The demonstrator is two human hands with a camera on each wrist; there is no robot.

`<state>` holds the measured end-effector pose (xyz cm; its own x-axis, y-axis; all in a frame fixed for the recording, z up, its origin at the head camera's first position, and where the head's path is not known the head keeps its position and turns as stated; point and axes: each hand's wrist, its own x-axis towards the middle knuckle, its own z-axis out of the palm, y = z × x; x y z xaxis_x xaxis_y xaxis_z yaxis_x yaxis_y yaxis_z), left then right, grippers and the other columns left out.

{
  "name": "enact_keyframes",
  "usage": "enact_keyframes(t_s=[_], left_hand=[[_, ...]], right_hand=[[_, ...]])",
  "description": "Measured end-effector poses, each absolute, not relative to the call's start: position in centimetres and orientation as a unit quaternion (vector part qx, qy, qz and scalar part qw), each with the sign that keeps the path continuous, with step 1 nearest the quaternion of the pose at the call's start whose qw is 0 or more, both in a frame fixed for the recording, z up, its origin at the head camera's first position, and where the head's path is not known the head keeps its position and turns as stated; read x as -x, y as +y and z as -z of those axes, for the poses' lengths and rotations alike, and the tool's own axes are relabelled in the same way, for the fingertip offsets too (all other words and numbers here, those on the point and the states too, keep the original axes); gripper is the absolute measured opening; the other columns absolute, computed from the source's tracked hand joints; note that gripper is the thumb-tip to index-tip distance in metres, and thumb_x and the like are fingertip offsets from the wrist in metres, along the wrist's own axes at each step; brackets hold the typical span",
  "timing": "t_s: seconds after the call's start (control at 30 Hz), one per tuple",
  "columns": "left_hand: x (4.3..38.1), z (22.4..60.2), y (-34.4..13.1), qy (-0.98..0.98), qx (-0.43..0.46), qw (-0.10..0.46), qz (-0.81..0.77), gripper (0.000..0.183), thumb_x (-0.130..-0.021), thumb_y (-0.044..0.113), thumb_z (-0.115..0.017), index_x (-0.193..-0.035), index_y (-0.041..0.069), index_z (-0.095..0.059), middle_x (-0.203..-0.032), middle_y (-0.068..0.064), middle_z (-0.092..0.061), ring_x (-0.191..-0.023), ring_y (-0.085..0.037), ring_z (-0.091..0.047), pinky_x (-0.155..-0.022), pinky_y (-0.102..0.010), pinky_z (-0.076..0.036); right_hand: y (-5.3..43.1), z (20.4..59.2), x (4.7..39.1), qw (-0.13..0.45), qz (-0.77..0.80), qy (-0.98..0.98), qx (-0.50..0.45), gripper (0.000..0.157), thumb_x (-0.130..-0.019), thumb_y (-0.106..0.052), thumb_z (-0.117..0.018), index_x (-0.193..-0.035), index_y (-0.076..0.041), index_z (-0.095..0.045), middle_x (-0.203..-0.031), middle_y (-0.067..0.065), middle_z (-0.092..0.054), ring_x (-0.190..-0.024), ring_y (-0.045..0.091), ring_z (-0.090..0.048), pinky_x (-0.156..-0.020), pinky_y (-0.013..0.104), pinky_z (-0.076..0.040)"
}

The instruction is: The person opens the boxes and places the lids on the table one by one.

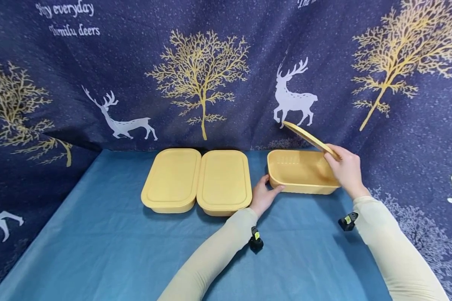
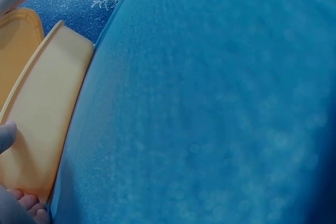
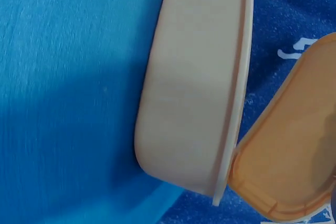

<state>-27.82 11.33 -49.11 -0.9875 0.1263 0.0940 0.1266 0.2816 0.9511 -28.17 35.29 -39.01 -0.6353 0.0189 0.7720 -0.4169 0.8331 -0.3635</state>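
Observation:
An uncovered yellow plastic box (image 1: 305, 189) stands at the back right of the table, its inside showing. My left hand (image 1: 263, 196) grips its near left corner, thumb on the front wall and fingers round the end. In the left wrist view, the thumb (image 2: 6, 136) and curled fingertips lie against the box wall (image 2: 44, 103). My right hand (image 1: 345, 169) pinches the right end of a yellow lid (image 1: 305, 136), which is tilted above the box with its left end higher. The right wrist view has the lid (image 3: 289, 156) beside the box (image 3: 194, 77).
Two lidded yellow boxes, a left one (image 1: 173, 177) and a right one (image 1: 224, 179), stand side by side left of my left hand. A blue cloth (image 1: 98, 251) covers the table. Behind hangs a dark blue curtain (image 1: 226, 96) with deer and trees.

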Motion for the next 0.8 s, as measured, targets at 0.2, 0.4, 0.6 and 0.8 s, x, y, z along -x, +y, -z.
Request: enact_keyframes(t_s=[0.2, 0.4, 0.6, 0.8], left_hand=[[27.8, 49.1, 11.4, -0.807, 0.075, 0.001, 0.586, 0.065, -0.081, 0.040, -0.071, -0.133, 0.009, -0.048, -0.131, -0.004, -0.052, -0.121, -0.016, -0.046, -0.099, -0.029, -0.036], [27.8, 48.9, 11.5, -0.808, 0.074, 0.004, 0.585, 0.063, -0.082, 0.040, -0.070, -0.133, 0.009, -0.049, -0.130, -0.004, -0.053, -0.120, -0.016, -0.047, -0.098, -0.029, -0.037], [27.8, 48.9, 11.5, -0.808, 0.067, 0.003, 0.585, 0.064, -0.081, 0.041, -0.071, -0.133, 0.011, -0.049, -0.129, -0.002, -0.053, -0.120, -0.014, -0.047, -0.097, -0.028, -0.037], [27.6, 48.9, 11.6, -0.807, 0.063, 0.004, 0.587, 0.063, -0.081, 0.041, -0.071, -0.132, 0.011, -0.050, -0.129, -0.002, -0.054, -0.120, -0.014, -0.047, -0.097, -0.028, -0.038]], right_hand=[[35.8, 38.3, 27.7, 0.409, -0.277, -0.866, -0.083, 0.020, -0.084, -0.007, -0.064, -0.103, -0.004, -0.071, -0.097, 0.014, -0.068, -0.082, 0.028, -0.061, -0.071, 0.009, -0.033], [35.7, 37.8, 27.8, 0.406, -0.285, -0.865, -0.066, 0.021, -0.087, -0.017, -0.064, -0.104, -0.007, -0.071, -0.094, 0.011, -0.069, -0.075, 0.009, -0.056, -0.066, 0.009, -0.034], [35.1, 38.3, 28.3, 0.395, -0.304, -0.865, -0.061, 0.024, -0.088, -0.024, -0.065, -0.105, -0.008, -0.071, -0.092, 0.010, -0.069, -0.071, -0.011, -0.046, -0.062, 0.009, -0.034], [34.4, 38.8, 28.8, 0.385, -0.304, -0.868, -0.071, 0.023, -0.088, -0.022, -0.066, -0.105, -0.008, -0.070, -0.094, 0.009, -0.069, -0.074, -0.009, -0.048, -0.064, 0.008, -0.035]])
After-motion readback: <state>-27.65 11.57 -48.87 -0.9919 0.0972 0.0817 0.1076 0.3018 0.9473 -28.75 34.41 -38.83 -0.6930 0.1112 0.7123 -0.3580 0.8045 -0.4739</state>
